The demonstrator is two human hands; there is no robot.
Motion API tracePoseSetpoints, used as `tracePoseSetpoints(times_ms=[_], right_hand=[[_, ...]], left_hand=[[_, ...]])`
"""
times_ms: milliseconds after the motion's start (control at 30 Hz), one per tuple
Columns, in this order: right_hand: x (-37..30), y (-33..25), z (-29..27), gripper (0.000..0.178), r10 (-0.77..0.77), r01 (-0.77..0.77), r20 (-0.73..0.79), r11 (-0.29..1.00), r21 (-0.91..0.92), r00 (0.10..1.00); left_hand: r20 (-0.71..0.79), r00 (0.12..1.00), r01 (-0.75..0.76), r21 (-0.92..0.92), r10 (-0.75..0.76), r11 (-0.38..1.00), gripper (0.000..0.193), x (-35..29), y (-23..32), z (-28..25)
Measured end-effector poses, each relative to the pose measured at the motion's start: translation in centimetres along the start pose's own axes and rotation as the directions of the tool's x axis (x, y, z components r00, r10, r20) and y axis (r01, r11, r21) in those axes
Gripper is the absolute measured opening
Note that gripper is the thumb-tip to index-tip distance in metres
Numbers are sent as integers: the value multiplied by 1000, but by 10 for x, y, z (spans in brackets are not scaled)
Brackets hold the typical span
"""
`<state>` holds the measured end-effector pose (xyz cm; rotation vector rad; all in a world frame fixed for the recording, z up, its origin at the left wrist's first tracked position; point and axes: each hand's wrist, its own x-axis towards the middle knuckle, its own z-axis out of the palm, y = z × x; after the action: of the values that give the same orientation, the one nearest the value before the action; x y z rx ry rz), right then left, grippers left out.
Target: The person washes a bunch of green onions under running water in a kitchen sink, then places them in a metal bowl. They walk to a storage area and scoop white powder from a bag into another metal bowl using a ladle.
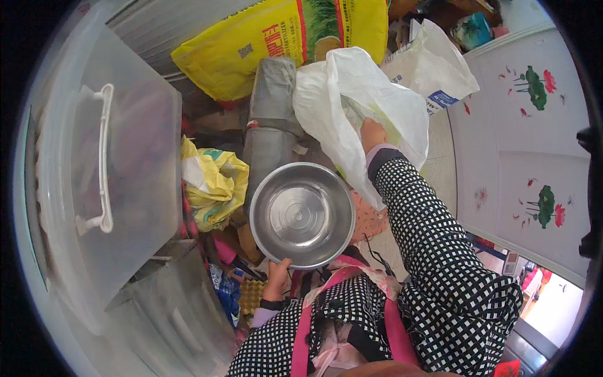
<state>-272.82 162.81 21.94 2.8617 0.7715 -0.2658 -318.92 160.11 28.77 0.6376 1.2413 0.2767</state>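
Observation:
My left hand [276, 279] grips the near rim of a round stainless steel basin [298, 217]. The basin has nothing inside and its open side faces up. My right arm stretches forward, and my right hand [373, 134] is in the mouth of a white woven sack [320, 94]. Its fingers point away into the sack and are hidden, so whether they hold anything does not show. Pale greenish material, perhaps a lining, shows inside the sack around the hand. The basin stands just nearer to me than the sack.
On the left are a large translucent plastic box [135, 169] and a yellow plastic bag [217, 182]. Grey wrapped blocks [270, 119] lie beside the sack. Behind is a yellow printed sack [245, 47]. A white cabinet [502, 138] with flower pictures borders the right.

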Motion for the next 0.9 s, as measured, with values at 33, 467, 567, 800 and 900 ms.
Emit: tracePoseSetpoints(times_ms=[33,467,567,800,900], right_hand=[[1,-1,3,18,0,1,14,998,-68,1000],[-39,-12,-43,17,-465,448,-107,728,519,879],[-55,-27,-69,17,-549,465,-152,493,735,822],[-74,-64,-97,17,-587,215,-146,48,976,796],[-75,-74,-80,18,-563,-1,-55,-99,995,825]], left_hand=[[-1,1000,9,0,-9,1000,40,0,1,-2],[-57,998,10,31,-8,999,42,-8,-17,-34],[-105,992,75,93,-65,993,42,-10,-14,-38],[-99,995,13,105,-3,994,45,-20,7,-26],[-113,993,-12,31,16,999,46,-23,15,-25]])
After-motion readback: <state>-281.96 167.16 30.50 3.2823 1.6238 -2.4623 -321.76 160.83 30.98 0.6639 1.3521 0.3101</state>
